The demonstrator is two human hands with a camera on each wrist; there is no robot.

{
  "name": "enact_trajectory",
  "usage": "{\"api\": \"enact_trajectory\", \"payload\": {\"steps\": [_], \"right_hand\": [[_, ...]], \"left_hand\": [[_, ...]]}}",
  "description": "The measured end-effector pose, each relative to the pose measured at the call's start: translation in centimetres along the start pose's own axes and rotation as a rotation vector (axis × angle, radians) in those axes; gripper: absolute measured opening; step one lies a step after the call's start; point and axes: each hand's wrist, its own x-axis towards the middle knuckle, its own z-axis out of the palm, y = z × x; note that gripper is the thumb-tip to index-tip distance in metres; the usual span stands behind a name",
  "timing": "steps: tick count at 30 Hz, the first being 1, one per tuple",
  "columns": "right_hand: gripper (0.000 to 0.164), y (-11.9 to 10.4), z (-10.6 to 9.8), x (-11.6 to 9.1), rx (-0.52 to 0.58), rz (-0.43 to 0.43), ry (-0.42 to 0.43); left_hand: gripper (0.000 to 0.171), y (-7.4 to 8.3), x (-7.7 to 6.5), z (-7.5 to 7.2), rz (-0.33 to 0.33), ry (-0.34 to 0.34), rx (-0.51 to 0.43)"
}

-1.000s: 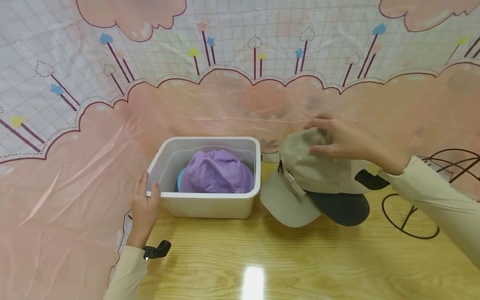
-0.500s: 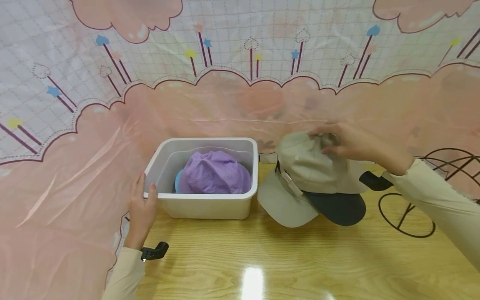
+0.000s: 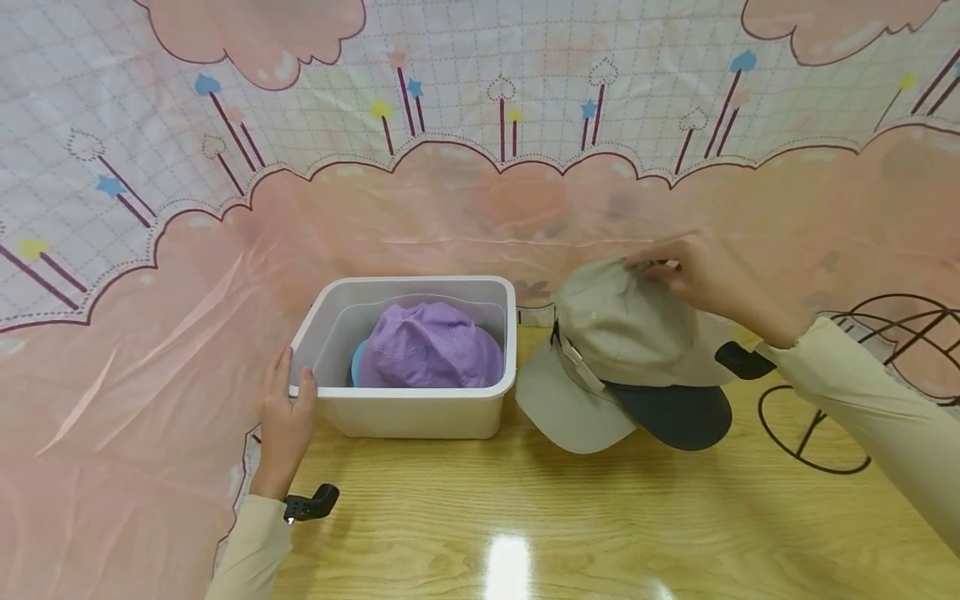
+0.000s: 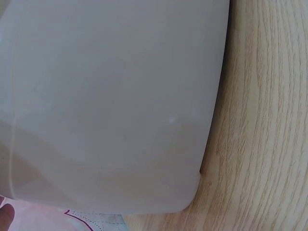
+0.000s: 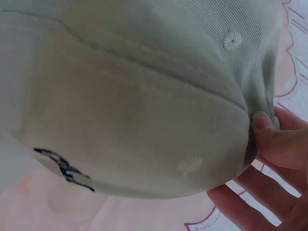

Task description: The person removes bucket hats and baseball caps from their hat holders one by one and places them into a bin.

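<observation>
My left hand [image 3: 285,425] holds the near left corner of a white plastic bin [image 3: 420,417], thumb at the front rim and fingers along the left side. Inside the bin lies a purple cap [image 3: 427,346], with a light blue edge [image 3: 357,367] of something under it. To the bin's right sits a beige cap [image 3: 622,325], brim toward me, over another cap with a dark brim [image 3: 686,417]. At its crown, my right hand [image 3: 723,283] pinches the fabric; in the right wrist view the thumb [image 5: 264,122] presses on the gathered top. What supports the caps is hidden.
A black wire stand [image 3: 813,429] with a round base and a curved wire top stands at the right. Wood-grain table [image 3: 420,517] runs along the front. Behind and to the left hangs a pink printed cloth [image 3: 450,208].
My right hand has closed on the crown top of the beige cap, bunching its fabric. My left hand keeps its place on the bin. The view has shifted slightly.
</observation>
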Motion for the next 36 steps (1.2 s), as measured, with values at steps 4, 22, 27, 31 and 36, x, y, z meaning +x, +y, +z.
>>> {"api": "enact_trajectory", "payload": {"steps": [4,22,27,31,36], "right_hand": [[0.026,0.1,-0.4,-0.1,-0.025,-0.005,0.041],[0.027,0.3,-3.8,0.9,-0.053,-0.035,0.157],[0.028,0.2,-4.4,1.4,-0.047,-0.078,0.201],[0.024,-0.3,-4.8,1.6,-0.060,-0.011,0.186],[0.021,-1.2,-5.8,2.1,-0.101,0.053,0.164]], "left_hand": [[0.052,-0.3,0.1,0.1,0.014,0.009,0.000],[0.053,-0.5,0.2,0.5,0.034,0.023,-0.009],[0.052,-0.5,0.3,0.5,0.044,0.027,-0.009],[0.052,-0.5,0.2,0.5,0.041,0.026,-0.018],[0.052,-0.4,0.2,0.6,0.053,0.042,-0.011]]}}
